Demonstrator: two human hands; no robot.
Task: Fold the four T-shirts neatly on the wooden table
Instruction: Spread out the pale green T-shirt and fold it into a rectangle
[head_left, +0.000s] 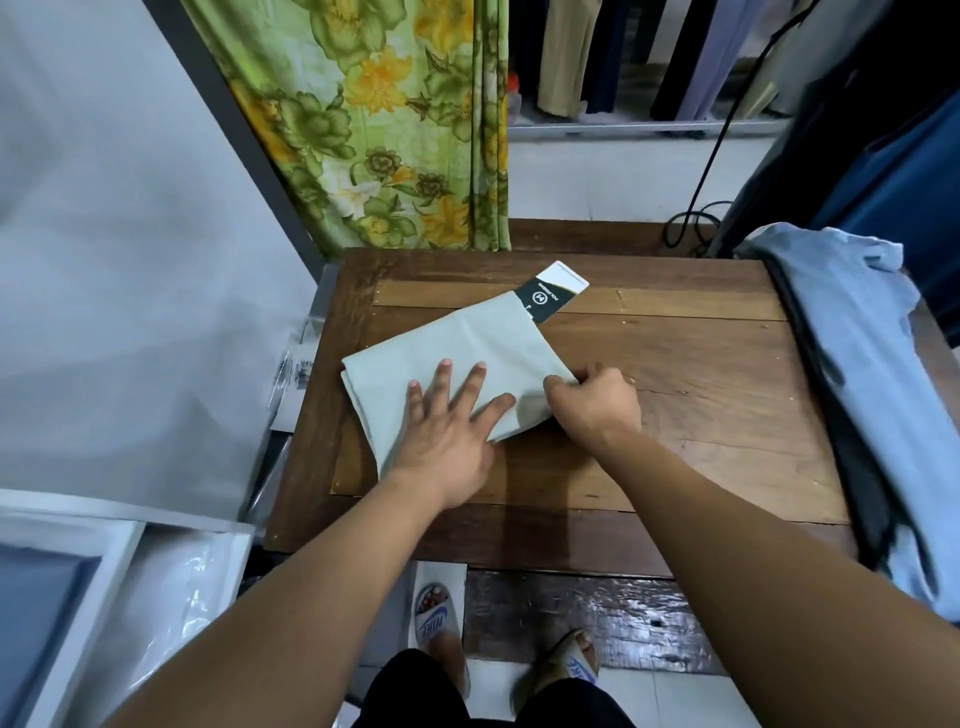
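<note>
My left hand lies flat on the shirt, my right hand pinches its right edge, its length running toward the tag.

Pale grey-green T-shirt on dark brown table — green-and-yellow floral curtain, light blue shirt.

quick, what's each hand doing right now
Left hand: open, fingers spread flat, pressing on the pale folded T-shirt.
Right hand: closed, pinching the T-shirt's right edge.
</note>
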